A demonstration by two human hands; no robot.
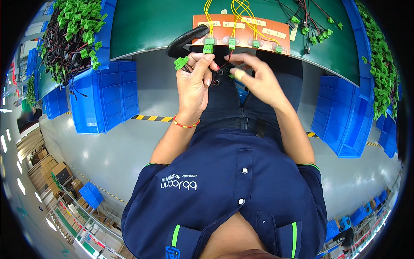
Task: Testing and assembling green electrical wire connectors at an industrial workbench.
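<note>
My left hand (pixel 196 80) is closed around a black and red wire harness, with a green terminal connector (pixel 181 63) sticking out to its left. Its thumb and fingertips pinch just below green connectors (pixel 208 45) at the board's edge. Dark wires run across to my right hand (pixel 258 80), whose curled fingers hold them; a bit of green shows beside the thumb. One finger there wears a yellowish wrap. On the table's near edge lies an orange-brown board (pixel 241 31) with labels, yellow wires (pixel 235 19) and several green connectors. A thin red wire hangs below one connector (pixel 232 43).
A black curved object (pixel 185 41) rests on the green table (pixel 151 26). Loose wire harnesses (pixel 312 32) lie at the right. Blue bins flank me; green-ended harnesses hang in piles at left (pixel 69 39) and right (pixel 381 64). Blue crates (pixel 103 97) stand under the table.
</note>
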